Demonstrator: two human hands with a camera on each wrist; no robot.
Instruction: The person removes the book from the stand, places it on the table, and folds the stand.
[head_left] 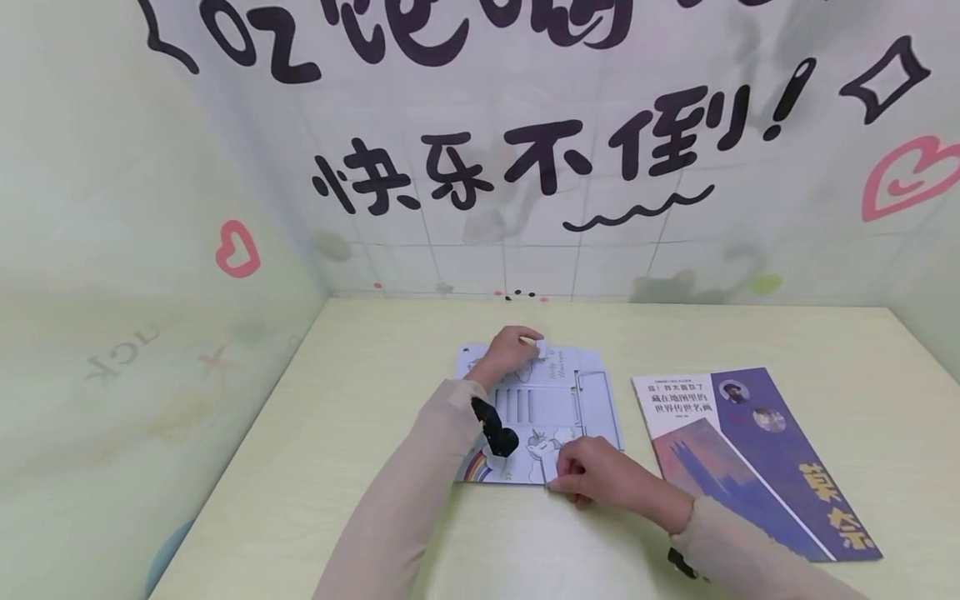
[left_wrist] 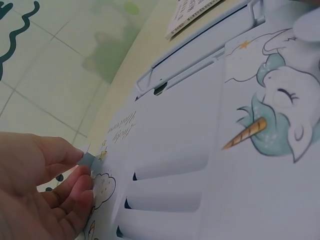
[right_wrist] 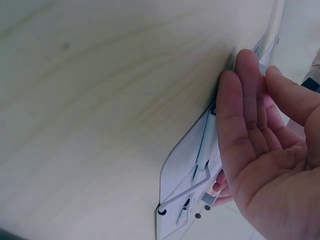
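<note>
A white book stand (head_left: 596, 408) printed with a unicorn, clouds and a rainbow lies flat on the table. My left hand (head_left: 513, 348) reaches over its far edge; thumb and fingertips pinch a small grey-white tab (left_wrist: 87, 160) there. At the near edge, my right hand (head_left: 603, 475) pinches another pale tab (head_left: 548, 467) between thumb and forefinger, beside the printed unicorn. A folded wire support (right_wrist: 185, 197) shows along the stand's side in the right wrist view. The right fingers partly cover the near tab.
A purple and white paperback book (head_left: 772, 467) lies to the right of the stand on the pale wooden table (head_left: 360, 400). Behind stands a white wall (head_left: 465, 233) with large black lettering. A pale side wall (head_left: 150, 350) borders the table on the left.
</note>
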